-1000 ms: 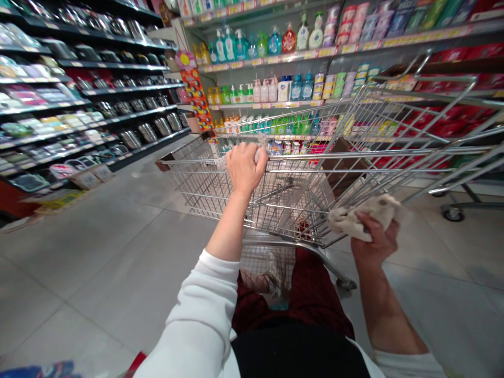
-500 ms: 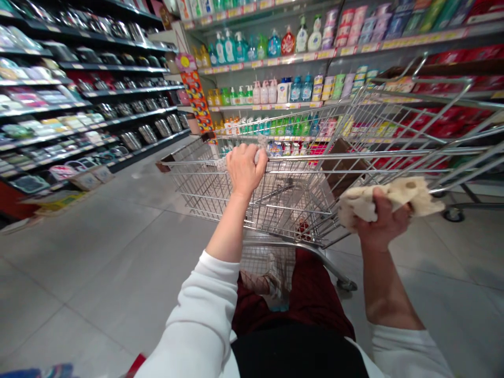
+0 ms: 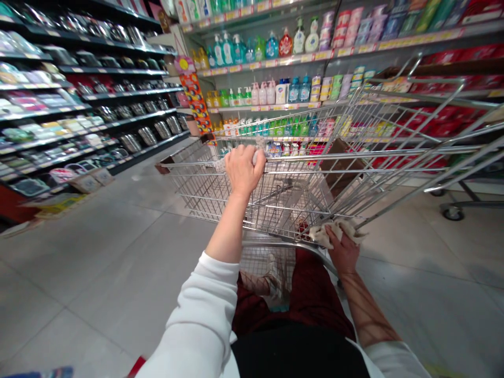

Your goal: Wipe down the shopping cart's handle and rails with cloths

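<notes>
A metal wire shopping cart (image 3: 275, 199) stands crosswise in front of me. My left hand (image 3: 244, 168) is closed over its top rail, and pale spotted material (image 3: 260, 142), perhaps a cloth, shows beside and under the fingers. Lower on the right, my right hand (image 3: 344, 251) grips a crumpled beige cloth (image 3: 334, 233). That cloth lies against the cart's lower bars near the basket's bottom corner. Part of the cloth is hidden by my fingers. A brown panel (image 3: 342, 168) sits on the cart's side wires.
Shelves of pump bottles (image 3: 271, 44) and tubs line the wall behind the cart. Metal pots (image 3: 147, 135) fill dark shelves (image 3: 129, 94) at the left. A caster wheel (image 3: 452, 212) rests on the grey tile floor (image 3: 98, 262) at the right. My legs are close behind the cart.
My right hand has moved down and to the left with the beige cloth, from the cart's upper bars to its lower bars. My left hand stays on the rail.
</notes>
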Action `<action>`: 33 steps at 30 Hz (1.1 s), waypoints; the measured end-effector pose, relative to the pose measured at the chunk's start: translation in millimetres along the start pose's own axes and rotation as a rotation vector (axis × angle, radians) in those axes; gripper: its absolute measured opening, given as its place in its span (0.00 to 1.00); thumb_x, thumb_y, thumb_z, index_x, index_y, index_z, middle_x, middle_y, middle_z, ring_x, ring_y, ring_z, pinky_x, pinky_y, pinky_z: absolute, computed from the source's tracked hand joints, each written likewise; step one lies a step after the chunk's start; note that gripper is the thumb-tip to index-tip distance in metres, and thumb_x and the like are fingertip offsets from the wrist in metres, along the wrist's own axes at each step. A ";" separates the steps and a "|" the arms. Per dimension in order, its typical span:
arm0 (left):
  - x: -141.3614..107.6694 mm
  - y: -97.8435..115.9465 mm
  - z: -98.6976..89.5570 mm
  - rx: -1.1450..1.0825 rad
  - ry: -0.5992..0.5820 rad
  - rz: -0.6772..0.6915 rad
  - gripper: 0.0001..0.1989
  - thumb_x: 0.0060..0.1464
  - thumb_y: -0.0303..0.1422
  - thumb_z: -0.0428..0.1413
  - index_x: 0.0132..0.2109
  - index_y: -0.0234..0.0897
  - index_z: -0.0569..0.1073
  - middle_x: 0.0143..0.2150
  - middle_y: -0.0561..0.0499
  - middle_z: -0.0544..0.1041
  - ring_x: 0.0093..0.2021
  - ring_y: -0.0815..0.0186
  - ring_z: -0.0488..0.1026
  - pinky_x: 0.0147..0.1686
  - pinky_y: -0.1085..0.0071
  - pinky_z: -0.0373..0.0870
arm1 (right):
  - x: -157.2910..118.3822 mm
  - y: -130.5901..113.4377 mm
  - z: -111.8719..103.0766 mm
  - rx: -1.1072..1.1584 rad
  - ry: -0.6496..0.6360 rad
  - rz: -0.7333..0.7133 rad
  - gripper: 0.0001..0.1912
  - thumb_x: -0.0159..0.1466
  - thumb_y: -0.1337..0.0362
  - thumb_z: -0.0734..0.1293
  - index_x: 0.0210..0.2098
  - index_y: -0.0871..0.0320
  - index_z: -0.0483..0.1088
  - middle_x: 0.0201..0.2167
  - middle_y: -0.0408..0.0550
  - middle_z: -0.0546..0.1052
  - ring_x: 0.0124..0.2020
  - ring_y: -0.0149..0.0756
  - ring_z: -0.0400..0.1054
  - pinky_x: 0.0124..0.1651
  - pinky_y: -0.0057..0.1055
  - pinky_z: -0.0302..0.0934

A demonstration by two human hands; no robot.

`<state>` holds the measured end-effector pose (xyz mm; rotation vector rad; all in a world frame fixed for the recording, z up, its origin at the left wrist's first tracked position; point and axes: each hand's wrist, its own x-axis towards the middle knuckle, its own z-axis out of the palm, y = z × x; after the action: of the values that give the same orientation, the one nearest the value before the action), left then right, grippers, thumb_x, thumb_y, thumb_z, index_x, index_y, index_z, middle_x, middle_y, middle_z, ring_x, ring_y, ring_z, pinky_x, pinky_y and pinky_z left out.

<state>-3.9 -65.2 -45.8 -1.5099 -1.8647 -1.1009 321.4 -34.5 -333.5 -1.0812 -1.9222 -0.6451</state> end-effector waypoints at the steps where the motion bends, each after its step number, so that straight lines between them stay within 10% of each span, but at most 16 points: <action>1: -0.1 0.1 -0.2 0.001 0.001 0.003 0.15 0.68 0.43 0.46 0.37 0.45 0.72 0.39 0.47 0.75 0.47 0.55 0.69 0.51 0.59 0.59 | -6.6 -3.1 1.2 -0.002 -0.033 -0.020 0.26 0.63 0.71 0.64 0.58 0.47 0.76 0.54 0.53 0.79 0.42 0.43 0.74 0.52 0.42 0.62; 18: -0.3 -0.1 -0.4 0.018 -0.007 -0.003 0.15 0.68 0.42 0.46 0.37 0.44 0.72 0.40 0.47 0.75 0.48 0.56 0.69 0.52 0.58 0.59 | -17.6 -9.3 -7.8 0.150 -0.120 -0.029 0.22 0.58 0.73 0.66 0.49 0.51 0.80 0.45 0.52 0.81 0.46 0.43 0.72 0.52 0.38 0.64; 24: -0.1 -1.6 1.4 0.022 0.011 0.011 0.15 0.68 0.42 0.46 0.37 0.43 0.71 0.40 0.47 0.75 0.47 0.56 0.70 0.51 0.58 0.59 | 63.7 9.9 -61.6 0.305 0.258 0.266 0.15 0.61 0.68 0.69 0.47 0.58 0.79 0.48 0.55 0.80 0.52 0.46 0.75 0.52 0.39 0.70; 29: -0.1 -0.8 0.6 0.018 0.020 0.010 0.14 0.68 0.42 0.47 0.36 0.44 0.71 0.39 0.48 0.75 0.46 0.57 0.69 0.51 0.59 0.59 | 157.6 29.5 -111.6 0.277 0.639 0.132 0.14 0.62 0.65 0.72 0.47 0.62 0.81 0.40 0.56 0.81 0.48 0.51 0.78 0.55 0.49 0.70; 33: -0.2 -1.3 0.1 0.022 0.032 0.022 0.15 0.68 0.42 0.46 0.36 0.44 0.71 0.38 0.48 0.75 0.45 0.57 0.69 0.50 0.60 0.59 | 195.9 51.0 -114.0 0.096 0.508 0.136 0.36 0.60 0.50 0.76 0.63 0.62 0.73 0.62 0.71 0.69 0.65 0.67 0.64 0.60 0.62 0.63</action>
<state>-5.1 -65.2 -46.4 -1.4889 -1.8284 -1.0845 353.7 -6.4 -105.2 -0.8763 -1.4158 -0.6678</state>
